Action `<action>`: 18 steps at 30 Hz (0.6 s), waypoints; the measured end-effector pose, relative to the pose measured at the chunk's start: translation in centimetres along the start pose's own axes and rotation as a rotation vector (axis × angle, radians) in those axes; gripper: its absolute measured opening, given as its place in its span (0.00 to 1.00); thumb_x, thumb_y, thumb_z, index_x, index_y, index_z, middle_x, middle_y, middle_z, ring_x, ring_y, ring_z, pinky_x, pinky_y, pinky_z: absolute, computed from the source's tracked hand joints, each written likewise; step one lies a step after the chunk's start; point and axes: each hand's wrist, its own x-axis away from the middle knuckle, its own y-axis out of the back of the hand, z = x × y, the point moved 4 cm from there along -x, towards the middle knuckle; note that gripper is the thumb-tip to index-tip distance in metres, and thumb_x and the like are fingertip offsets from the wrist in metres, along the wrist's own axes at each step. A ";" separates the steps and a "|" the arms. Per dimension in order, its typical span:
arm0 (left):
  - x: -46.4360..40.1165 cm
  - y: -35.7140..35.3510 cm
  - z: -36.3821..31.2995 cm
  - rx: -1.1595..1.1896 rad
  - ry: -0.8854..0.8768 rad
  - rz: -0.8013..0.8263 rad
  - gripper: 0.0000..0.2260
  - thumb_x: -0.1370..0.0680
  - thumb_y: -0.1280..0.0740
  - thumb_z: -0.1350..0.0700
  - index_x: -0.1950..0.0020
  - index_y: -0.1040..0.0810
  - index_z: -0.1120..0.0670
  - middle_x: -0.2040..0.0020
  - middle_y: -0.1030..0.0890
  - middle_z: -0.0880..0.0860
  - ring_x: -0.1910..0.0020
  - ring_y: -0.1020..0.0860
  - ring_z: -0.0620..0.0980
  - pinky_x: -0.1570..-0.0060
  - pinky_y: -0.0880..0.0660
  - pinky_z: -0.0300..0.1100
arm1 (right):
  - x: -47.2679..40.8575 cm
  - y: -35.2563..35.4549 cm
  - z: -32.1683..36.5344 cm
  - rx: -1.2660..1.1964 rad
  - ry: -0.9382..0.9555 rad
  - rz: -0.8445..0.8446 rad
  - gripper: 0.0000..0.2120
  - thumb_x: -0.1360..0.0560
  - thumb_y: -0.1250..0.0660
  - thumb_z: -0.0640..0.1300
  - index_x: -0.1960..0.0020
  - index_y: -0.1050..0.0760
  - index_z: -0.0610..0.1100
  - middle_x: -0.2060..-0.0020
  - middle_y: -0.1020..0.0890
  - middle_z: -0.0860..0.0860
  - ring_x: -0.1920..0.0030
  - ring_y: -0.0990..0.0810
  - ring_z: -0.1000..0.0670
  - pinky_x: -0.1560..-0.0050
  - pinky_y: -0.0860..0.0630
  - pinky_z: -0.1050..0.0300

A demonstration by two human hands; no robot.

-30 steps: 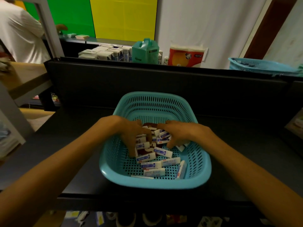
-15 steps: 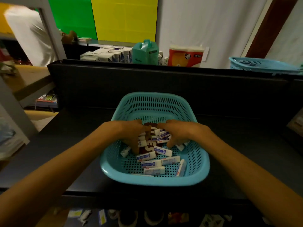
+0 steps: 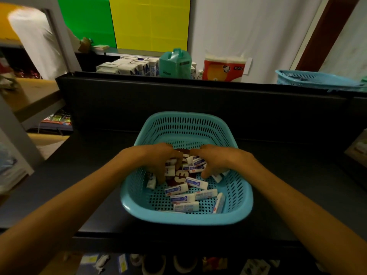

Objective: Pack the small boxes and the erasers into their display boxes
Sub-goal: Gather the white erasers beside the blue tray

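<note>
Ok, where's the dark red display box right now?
Head view: the dark red display box lies in the teal basket, between both hands, half buried under erasers.

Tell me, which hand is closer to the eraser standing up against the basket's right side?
Right. The right hand is above that eraser; the left hand is farther off, across the brown box.

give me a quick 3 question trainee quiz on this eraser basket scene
1. True or false: both hands are inside the teal basket.
2. Multiple choice: the dark red display box lies A) on the black counter beside the basket, B) in the basket between the hands, C) on the back ledge.
3. Short answer: which object stands just left of the red-and-white paper roll pack?

Key
1. True: the left hand and the right hand both reach into the erasers.
2. B
3. The teal jug.
</note>
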 end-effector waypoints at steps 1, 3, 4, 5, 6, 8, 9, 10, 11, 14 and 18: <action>-0.1 0.0 0.0 0.000 0.000 -0.002 0.22 0.36 0.23 0.57 0.50 0.29 0.41 0.48 0.32 0.44 0.47 0.30 0.48 0.52 0.28 0.42 | 0.0 0.0 0.0 -0.010 -0.001 -0.001 0.32 0.31 0.26 0.48 0.31 0.37 0.57 0.40 0.26 0.50 0.44 0.25 0.48 0.44 0.25 0.50; -0.2 0.0 -0.1 -0.025 -0.002 0.010 0.22 0.36 0.23 0.56 0.50 0.30 0.43 0.48 0.32 0.45 0.48 0.30 0.49 0.53 0.28 0.42 | 0.0 0.0 -0.1 -0.023 -0.003 0.003 0.31 0.31 0.26 0.47 0.32 0.36 0.57 0.41 0.26 0.51 0.45 0.25 0.49 0.45 0.24 0.50; -0.3 -0.1 0.0 -0.046 -0.002 0.019 0.22 0.36 0.23 0.56 0.51 0.31 0.43 0.48 0.32 0.46 0.48 0.30 0.50 0.54 0.27 0.43 | 0.0 0.1 0.0 -0.025 -0.004 0.006 0.31 0.31 0.26 0.47 0.32 0.36 0.56 0.41 0.26 0.51 0.45 0.25 0.49 0.45 0.24 0.50; -0.3 -0.2 0.0 -0.067 -0.003 0.024 0.23 0.36 0.22 0.55 0.51 0.32 0.43 0.48 0.32 0.47 0.48 0.30 0.50 0.54 0.27 0.44 | 0.0 0.1 0.0 -0.025 -0.004 0.006 0.31 0.31 0.26 0.47 0.32 0.36 0.56 0.41 0.26 0.51 0.45 0.25 0.49 0.46 0.24 0.50; -0.4 -0.4 0.0 -0.082 -0.004 0.027 0.23 0.36 0.22 0.55 0.51 0.32 0.43 0.48 0.33 0.47 0.48 0.30 0.51 0.53 0.27 0.45 | 0.0 0.1 0.0 -0.027 -0.004 0.005 0.31 0.31 0.26 0.47 0.33 0.35 0.57 0.42 0.26 0.52 0.45 0.25 0.49 0.46 0.24 0.51; -0.5 -0.5 0.1 -0.084 -0.007 0.030 0.24 0.36 0.23 0.56 0.51 0.33 0.42 0.49 0.34 0.47 0.48 0.31 0.51 0.55 0.28 0.45 | 0.1 0.2 0.0 -0.037 -0.004 0.004 0.31 0.31 0.26 0.47 0.32 0.35 0.57 0.42 0.25 0.52 0.46 0.24 0.50 0.46 0.24 0.51; -0.6 -0.6 0.2 -0.079 -0.011 0.027 0.23 0.36 0.23 0.56 0.52 0.34 0.41 0.49 0.34 0.47 0.49 0.31 0.50 0.56 0.28 0.45 | 0.1 0.2 0.1 -0.038 -0.003 0.005 0.32 0.31 0.26 0.47 0.32 0.36 0.57 0.41 0.25 0.53 0.45 0.24 0.50 0.47 0.24 0.52; -0.6 -0.5 0.2 -0.072 -0.017 0.022 0.23 0.36 0.23 0.57 0.53 0.33 0.41 0.49 0.33 0.47 0.49 0.31 0.50 0.56 0.28 0.44 | 0.1 0.2 0.1 -0.034 -0.001 0.007 0.32 0.30 0.26 0.46 0.31 0.36 0.57 0.41 0.26 0.53 0.45 0.25 0.50 0.46 0.24 0.52; -0.6 -0.5 0.2 -0.063 -0.024 0.018 0.22 0.36 0.23 0.58 0.54 0.33 0.41 0.50 0.33 0.46 0.49 0.31 0.50 0.57 0.28 0.44 | 0.1 0.2 0.1 -0.032 0.000 0.006 0.33 0.30 0.26 0.46 0.30 0.37 0.56 0.41 0.26 0.52 0.44 0.25 0.49 0.46 0.25 0.52; -0.7 -0.4 0.4 -0.042 -0.036 0.014 0.21 0.36 0.24 0.58 0.55 0.31 0.40 0.51 0.33 0.44 0.49 0.30 0.50 0.57 0.29 0.43 | 0.2 0.2 0.0 -0.040 0.007 -0.003 0.30 0.30 0.26 0.47 0.33 0.34 0.56 0.42 0.25 0.52 0.46 0.24 0.50 0.48 0.25 0.53; -0.8 -0.3 0.4 -0.018 -0.058 0.042 0.21 0.36 0.23 0.58 0.55 0.30 0.38 0.54 0.34 0.40 0.49 0.29 0.49 0.57 0.30 0.41 | 0.0 0.3 -0.2 -0.065 0.004 -0.014 0.27 0.31 0.26 0.46 0.36 0.33 0.57 0.44 0.25 0.54 0.48 0.24 0.52 0.50 0.25 0.54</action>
